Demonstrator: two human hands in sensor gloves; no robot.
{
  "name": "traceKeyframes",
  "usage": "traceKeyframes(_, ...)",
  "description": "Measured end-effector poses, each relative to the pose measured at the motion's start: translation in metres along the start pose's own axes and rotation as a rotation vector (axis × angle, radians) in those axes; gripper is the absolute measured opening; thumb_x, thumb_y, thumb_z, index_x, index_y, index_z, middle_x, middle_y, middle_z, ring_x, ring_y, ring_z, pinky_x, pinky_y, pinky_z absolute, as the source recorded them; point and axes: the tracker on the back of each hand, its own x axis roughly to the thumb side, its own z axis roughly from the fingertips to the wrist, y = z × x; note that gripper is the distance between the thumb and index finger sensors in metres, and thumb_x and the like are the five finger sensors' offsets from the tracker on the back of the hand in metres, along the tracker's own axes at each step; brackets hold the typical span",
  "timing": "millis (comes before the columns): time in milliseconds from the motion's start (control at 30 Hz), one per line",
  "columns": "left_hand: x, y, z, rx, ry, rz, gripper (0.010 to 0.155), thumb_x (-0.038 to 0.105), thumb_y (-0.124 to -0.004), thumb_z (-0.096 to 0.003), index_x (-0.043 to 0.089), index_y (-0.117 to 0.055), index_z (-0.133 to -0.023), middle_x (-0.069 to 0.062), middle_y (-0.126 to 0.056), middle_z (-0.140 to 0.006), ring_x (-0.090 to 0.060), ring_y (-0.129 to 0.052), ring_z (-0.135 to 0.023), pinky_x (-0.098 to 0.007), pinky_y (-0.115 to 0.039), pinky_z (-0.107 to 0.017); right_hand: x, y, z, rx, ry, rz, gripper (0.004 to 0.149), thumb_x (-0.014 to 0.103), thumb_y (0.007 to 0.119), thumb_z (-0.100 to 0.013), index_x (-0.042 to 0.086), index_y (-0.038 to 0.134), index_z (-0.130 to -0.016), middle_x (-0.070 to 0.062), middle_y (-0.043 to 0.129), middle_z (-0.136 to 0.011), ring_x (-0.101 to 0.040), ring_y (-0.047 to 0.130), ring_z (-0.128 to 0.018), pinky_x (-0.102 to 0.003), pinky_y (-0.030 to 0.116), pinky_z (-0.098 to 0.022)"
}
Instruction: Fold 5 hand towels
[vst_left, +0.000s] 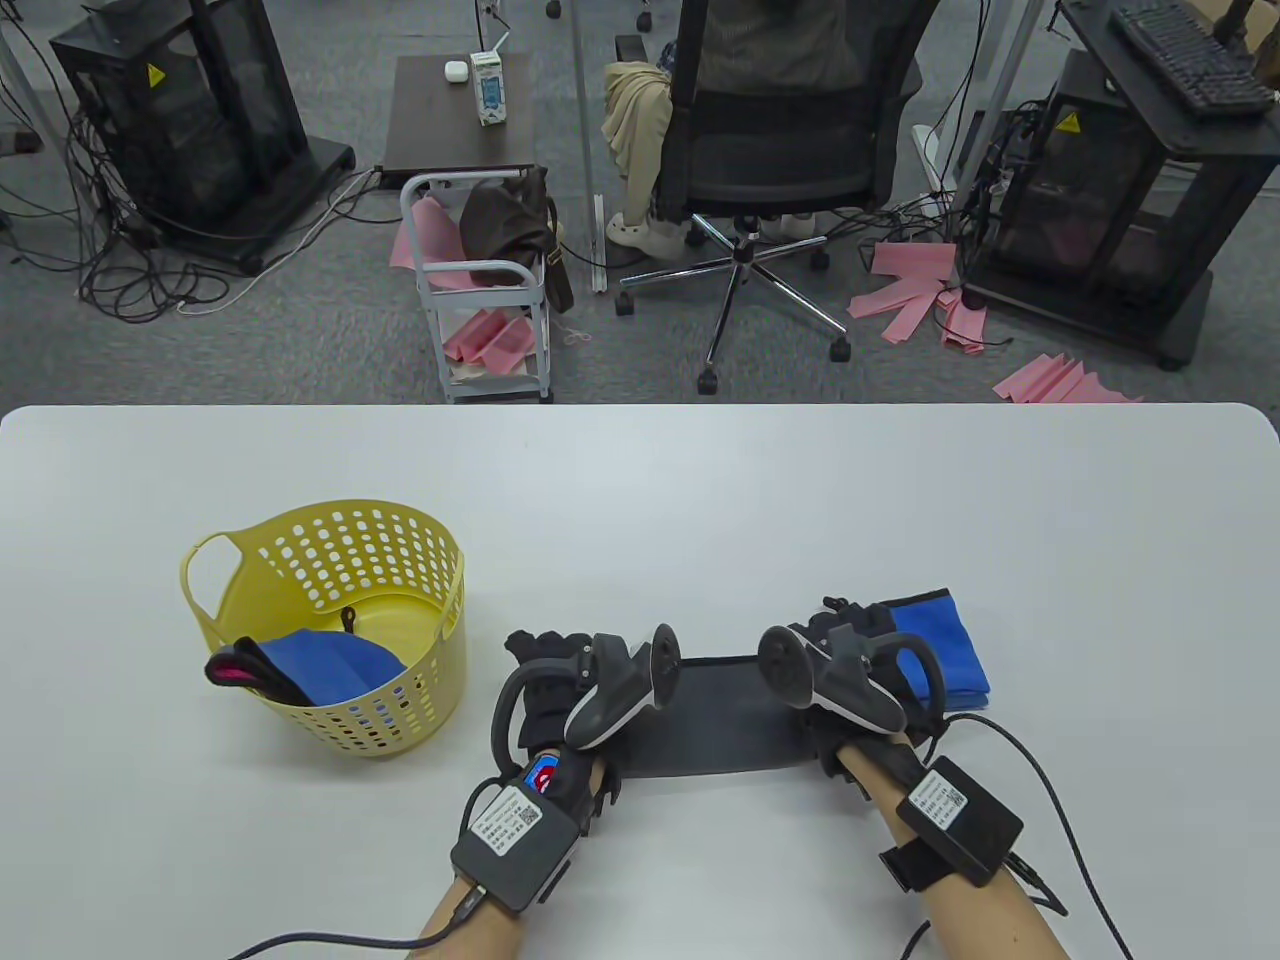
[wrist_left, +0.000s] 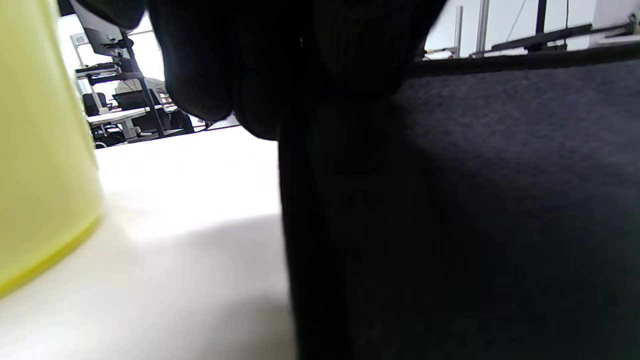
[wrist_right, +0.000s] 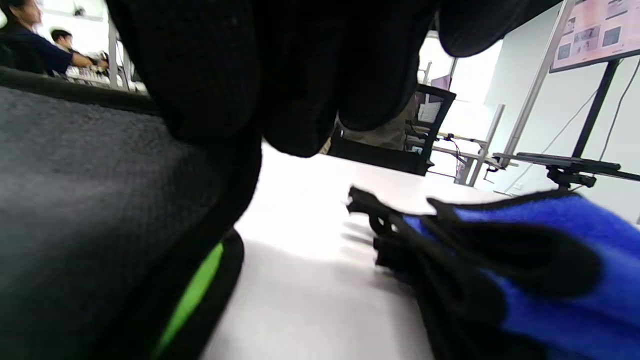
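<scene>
A dark grey towel (vst_left: 720, 715) lies flat on the white table (vst_left: 700, 500) near the front edge, stretched between my hands. My left hand (vst_left: 545, 645) rests on its left end with the fingers laid out forward. On the right end lies my right hand (vst_left: 840, 615), fingers also stretched out. The left wrist view shows the same towel (wrist_left: 500, 175) beside my gloved fingers (wrist_left: 310, 100). In the right wrist view my fingers (wrist_right: 300, 75) lie over the towel (wrist_right: 75, 190), and a green strip shows at its edge. A folded blue towel (vst_left: 945, 650) (wrist_right: 550, 260) sits just right of my right hand.
A yellow perforated basket (vst_left: 440, 560) (wrist_left: 40, 150) stands left of my left hand, holding a blue towel (vst_left: 330, 665) and darker ones. Cables run from both wrists off the front edge. Beyond the table stand an office chair (vst_left: 780, 150) and a small cart (vst_left: 480, 290).
</scene>
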Motion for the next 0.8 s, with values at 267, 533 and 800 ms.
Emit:
traceKeyframes(267, 0.009, -0.023, -0.021, -0.051, 0.004, -0.048, 0.041, 0.042, -0.074, -0.0521, 0.029, -0.084, -0.090, -0.002, -0.095, -0.088, -0.036, -0.089, -0.090, -0.066, -0.056, -0.074, 0.009, 0.025, -0.014, 0.077, 0.010, 0.013, 0.036, 0.034, 0.089, -0.048, 0.024, 0.086, -0.083, -0.001, 0.093, -0.083, -0.034, 0.084, -0.079, -0.064, 0.058, -0.066)
traceKeyframes(533, -0.006, 0.004, 0.009, 0.056, -0.068, 0.144, 0.054, 0.045, -0.070, -0.0531, 0.028, -0.069, -0.104, -0.007, -0.084, -0.102, -0.039, -0.084, -0.094, -0.066, -0.056, -0.074, 0.006, -0.010, 0.001, 0.068, 0.008, -0.047, 0.048, 0.033, 0.078, -0.056, 0.014, 0.071, -0.100, -0.018, 0.071, -0.109, -0.046, 0.064, -0.095, -0.070, 0.048, -0.067)
traceKeyframes(800, -0.037, 0.022, 0.084, 0.082, -0.317, 0.415, 0.057, 0.045, -0.065, -0.0552, 0.026, -0.064, -0.109, -0.009, -0.075, -0.112, -0.040, -0.076, -0.103, -0.066, -0.054, -0.074, -0.003, -0.058, 0.074, 0.165, -0.048, -0.368, 0.064, 0.036, 0.064, -0.065, 0.001, 0.041, -0.113, -0.035, 0.039, -0.118, -0.060, 0.036, -0.100, -0.074, 0.041, -0.067)
